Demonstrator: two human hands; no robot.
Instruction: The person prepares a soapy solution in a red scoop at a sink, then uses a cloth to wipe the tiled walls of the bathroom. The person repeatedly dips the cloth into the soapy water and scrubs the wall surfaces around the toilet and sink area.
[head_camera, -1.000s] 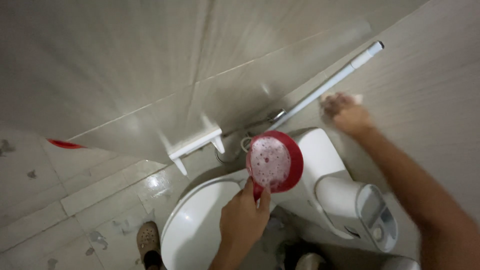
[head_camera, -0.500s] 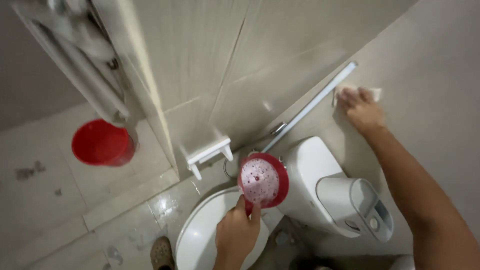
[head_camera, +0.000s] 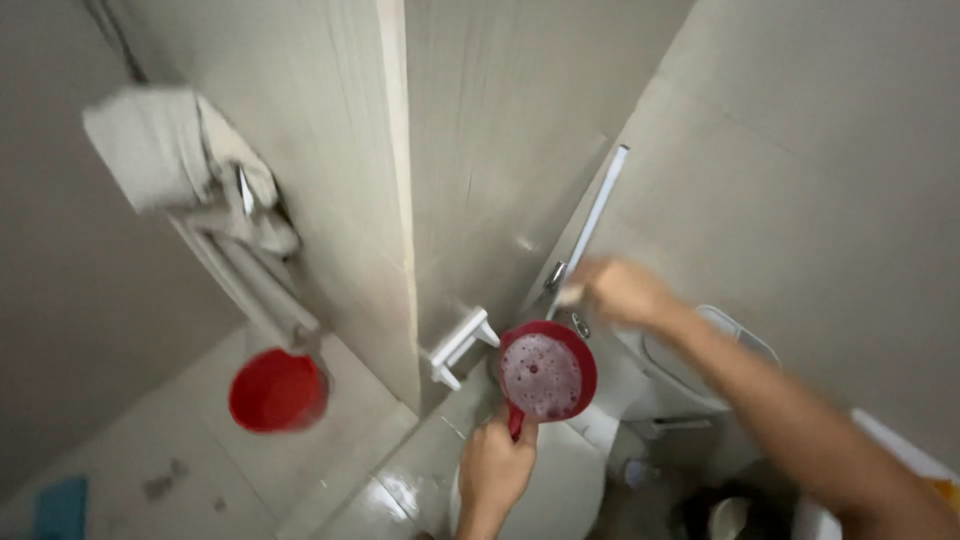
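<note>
Your left hand (head_camera: 493, 470) grips the red scoop (head_camera: 547, 372) of foamy water; right hand (head_camera: 618, 290), blurred, grip unclear, wipes at the rail (head_camera: 598, 215) above it.

A round red dipper (head_camera: 548, 372) with a short handle is being held by that handle in the left hand (head_camera: 495, 468), its open mouth showing foamy, bubbly water inside; it is hovering just above the white toilet bowl (head_camera: 575, 478), near its rear edge

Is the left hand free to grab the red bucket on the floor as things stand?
Probably not: the left hand is closed on the handle of the red scoop of foamy water, and the red bucket stands apart beyond the wall corner.
</note>
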